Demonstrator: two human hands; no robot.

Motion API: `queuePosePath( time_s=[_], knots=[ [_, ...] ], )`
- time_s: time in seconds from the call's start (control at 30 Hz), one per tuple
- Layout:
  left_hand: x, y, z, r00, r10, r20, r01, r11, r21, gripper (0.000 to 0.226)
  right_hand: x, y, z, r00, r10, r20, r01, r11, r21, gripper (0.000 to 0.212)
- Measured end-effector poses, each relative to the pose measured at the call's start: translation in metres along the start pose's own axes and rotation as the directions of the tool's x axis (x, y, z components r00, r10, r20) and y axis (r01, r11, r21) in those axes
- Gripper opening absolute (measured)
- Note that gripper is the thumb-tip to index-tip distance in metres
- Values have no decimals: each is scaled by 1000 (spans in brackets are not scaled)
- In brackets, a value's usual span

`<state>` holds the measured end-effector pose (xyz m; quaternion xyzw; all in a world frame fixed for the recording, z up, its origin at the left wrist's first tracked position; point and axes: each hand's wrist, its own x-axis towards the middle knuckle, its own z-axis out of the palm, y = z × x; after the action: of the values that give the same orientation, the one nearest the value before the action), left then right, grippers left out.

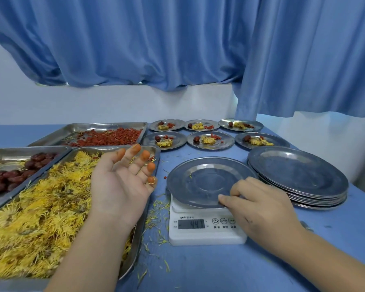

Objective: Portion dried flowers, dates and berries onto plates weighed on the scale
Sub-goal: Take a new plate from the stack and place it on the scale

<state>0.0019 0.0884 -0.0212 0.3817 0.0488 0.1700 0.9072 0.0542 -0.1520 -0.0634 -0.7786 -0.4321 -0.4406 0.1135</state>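
Right hand (pixel 261 205) pinches the level plate (pixel 198 175) on the scale (pixel 198 237) by its rim; left hand (pixel 118 184), fingers (pixel 144 157) splayed.

All the readable text sits on the white scale (pixel 207 230). Its grey display (pixel 191 224) shows the digits 4, 4, 7, and a decimal point, if there is one, is too faint to place. Right of it is a row of three round buttons (pixel 223 221), captioned 开/关, 单位 and 去皮. A small brand line (pixel 187 217) runs above the display, too tiny to read.
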Motion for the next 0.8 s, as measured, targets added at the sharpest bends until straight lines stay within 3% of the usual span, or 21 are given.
queuePosePath(
  time_s=[0.2, 0.63, 0.8],
  knots=[
    [0, -1, 0, 1000, -2, 6, 2, 1000, 21, 25, -2, -2, 1, 996, 43, 72, -43, 999, 7, 33],
    [0, -1, -2, 1000, -4, 0, 4, 999, 36, 25, 1, 10, -25, 962, 157, 222, -184, 977, 105, 6],
    [1, -1, -1, 1000, -15, 9, 15, 998, 54, 25, 3, 12, -31, 941, 174, 289, -223, 964, 147, 8]
  ],
)
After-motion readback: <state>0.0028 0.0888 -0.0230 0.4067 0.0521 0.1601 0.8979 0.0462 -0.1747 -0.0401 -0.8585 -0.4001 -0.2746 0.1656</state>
